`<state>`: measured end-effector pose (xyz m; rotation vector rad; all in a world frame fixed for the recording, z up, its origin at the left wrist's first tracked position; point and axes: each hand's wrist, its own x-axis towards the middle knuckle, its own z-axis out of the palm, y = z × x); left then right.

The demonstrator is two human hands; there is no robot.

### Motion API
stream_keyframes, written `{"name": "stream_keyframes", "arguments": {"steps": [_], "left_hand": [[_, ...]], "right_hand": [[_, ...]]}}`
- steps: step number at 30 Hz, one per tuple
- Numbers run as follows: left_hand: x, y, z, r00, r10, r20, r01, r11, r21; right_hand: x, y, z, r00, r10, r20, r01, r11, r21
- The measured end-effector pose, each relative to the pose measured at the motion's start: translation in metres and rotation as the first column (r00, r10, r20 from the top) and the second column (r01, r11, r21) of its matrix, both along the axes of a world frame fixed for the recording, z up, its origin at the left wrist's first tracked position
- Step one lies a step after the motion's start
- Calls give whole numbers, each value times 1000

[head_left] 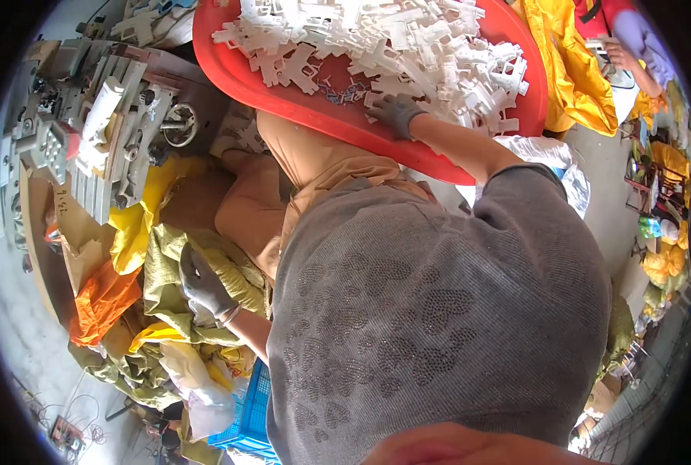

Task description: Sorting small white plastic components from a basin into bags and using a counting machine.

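My right hand [397, 114], in a grey glove, rests at the near inner side of a large red tub [299, 110]. Its fingers are spread beside a heap of white plastic pistol-shaped pieces [431, 54]. Just left of those fingers lie several small bluish-grey pieces [344, 93], too small to make out. Down at the left, my left hand [204, 285], gloved too, is stretched out over an olive woven sack [163, 267]. Its fingers look extended, partly in shadow, and nothing shows in them.
Left of the tub stands a metal machine [121, 147] with a handwheel [180, 124]. Orange [105, 304] and yellow bags crowd my left side, above a blue plastic crate [254, 415]. A yellow sack [570, 74] and another person's hand [618, 54] are at the upper right.
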<state>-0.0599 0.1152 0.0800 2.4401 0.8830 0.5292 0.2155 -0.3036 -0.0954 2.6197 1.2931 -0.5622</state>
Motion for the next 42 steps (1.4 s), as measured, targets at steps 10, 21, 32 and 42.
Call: {"name": "stream_keyframes", "arguments": {"steps": [10, 21, 32, 42], "left_hand": [[-28, -10, 6, 993, 111, -23, -112, 994, -20], [-19, -1, 3, 994, 107, -36, -107, 994, 1], [52, 31, 100, 969, -2, 246, -71, 955, 289], [169, 80, 139, 915, -350, 198, 288, 914, 286]], "right_hand": [[24, 22, 44, 927, -326, -184, 355, 922, 154], [38, -1, 7, 961, -274, 34, 258, 935, 245], [18, 30, 3, 952, -306, -28, 297, 894, 336], [36, 69, 83, 574, 2, -819, 795, 239, 558]]}}
